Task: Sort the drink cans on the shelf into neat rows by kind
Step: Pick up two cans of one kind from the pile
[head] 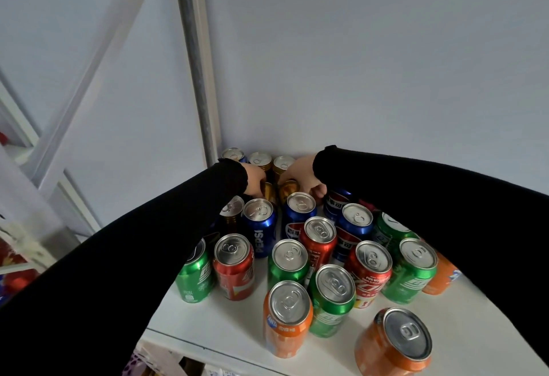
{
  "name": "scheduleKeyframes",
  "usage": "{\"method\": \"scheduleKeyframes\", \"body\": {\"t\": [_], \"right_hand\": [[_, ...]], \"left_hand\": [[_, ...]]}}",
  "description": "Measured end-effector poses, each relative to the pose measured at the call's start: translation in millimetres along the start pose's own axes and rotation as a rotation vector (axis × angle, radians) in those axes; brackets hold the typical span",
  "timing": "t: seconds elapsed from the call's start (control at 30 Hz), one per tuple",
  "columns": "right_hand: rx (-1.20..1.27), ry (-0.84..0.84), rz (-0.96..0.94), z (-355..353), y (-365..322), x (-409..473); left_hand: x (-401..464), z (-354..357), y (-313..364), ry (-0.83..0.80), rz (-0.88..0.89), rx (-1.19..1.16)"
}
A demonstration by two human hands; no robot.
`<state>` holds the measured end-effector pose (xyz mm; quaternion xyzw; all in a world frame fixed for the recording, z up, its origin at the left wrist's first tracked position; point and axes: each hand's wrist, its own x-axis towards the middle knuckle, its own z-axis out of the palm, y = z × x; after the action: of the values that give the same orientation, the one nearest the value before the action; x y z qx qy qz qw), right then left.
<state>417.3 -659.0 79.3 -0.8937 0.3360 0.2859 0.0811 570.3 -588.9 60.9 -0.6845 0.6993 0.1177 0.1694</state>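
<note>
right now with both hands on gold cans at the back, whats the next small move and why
Probably set them down upright beside the two gold cans standing by the back wall. The left hand and right hand each grip a gold can there, so that would extend the gold row, while blue, red, green and orange cans in front remain mixed.

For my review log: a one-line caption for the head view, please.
Left hand and right hand each grip a gold can at the back of a shelf of mixed cans.

Both hands (256, 178) (303, 178) forward, seemingly curled.
</note>
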Motion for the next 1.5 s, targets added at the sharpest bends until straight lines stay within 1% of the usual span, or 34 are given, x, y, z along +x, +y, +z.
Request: {"method": "scheduleKeyframes", "body": {"t": [0.07, 0.13, 0.2, 0.23, 0.33, 0.47, 0.6, 0.67, 0.8, 0.97, 1.03, 1.1, 1.2, 1.33, 1.43, 1.5], "right_hand": [[-0.086, -0.028, -0.017, -5, -7, 5], [-0.265, -0.056, -0.094, -8, -12, 12], [-0.466, -0.028, -0.167, -10, -10, 18], [-0.516, 0.003, -0.199, -11, -7, 17], [-0.58, 0.104, -0.278, -12, 5, 11], [-0.68, 0.179, -0.342, -9, 14, 5], [-0.671, 0.256, -0.385, -6, 20, 4], [-0.591, 0.283, -0.371, -3, 25, 4], [-0.429, 0.303, -0.332, 4, 35, -2], [-0.294, 0.261, -0.285, 11, 42, 0], [-0.275, 0.275, -0.284, 13, 43, -3], [-0.299, 0.324, -0.295, 16, 43, -7], [-0.353, 0.424, -0.329, 23, 44, -12], [-0.469, 0.551, -0.417, 30, 43, -21], [-0.562, 0.671, -0.478, 36, 44, -26], [-0.554, 0.715, -0.5, 34, 46, -28]], "left_hand": [[2, 0, 0, -0.003, 0.011, -0.001], [5, 1, -2, -0.008, 0.015, 0.011], [7, 1, -5, -0.011, 0.02, 0.015], [8, 2, -6, -0.013, 0.021, 0.008], [10, 4, -7, -0.002, 0.021, 0.0], [10, 5, -7, 0.004, 0.017, -0.026], [10, 5, -7, 0.012, 0.005, -0.034], [10, 6, -7, 0.015, 0.002, -0.037], [7, 5, -5, 0.012, -0.013, -0.059], [-5, 1, 1, 0.026, -0.006, -0.102], [-7, 3, 3, 0.045, 0.009, -0.113], [-8, 6, 3, 0.07, 0.011, -0.135], [-14, 11, 2, 0.16, 0.014, -0.152], [-22, 12, 2, 0.414, 0.079, -0.043], [-26, 11, 3, 0.476, 0.104, 0.058], [-27, 11, 2, 0.512, 0.113, 0.059]]}}
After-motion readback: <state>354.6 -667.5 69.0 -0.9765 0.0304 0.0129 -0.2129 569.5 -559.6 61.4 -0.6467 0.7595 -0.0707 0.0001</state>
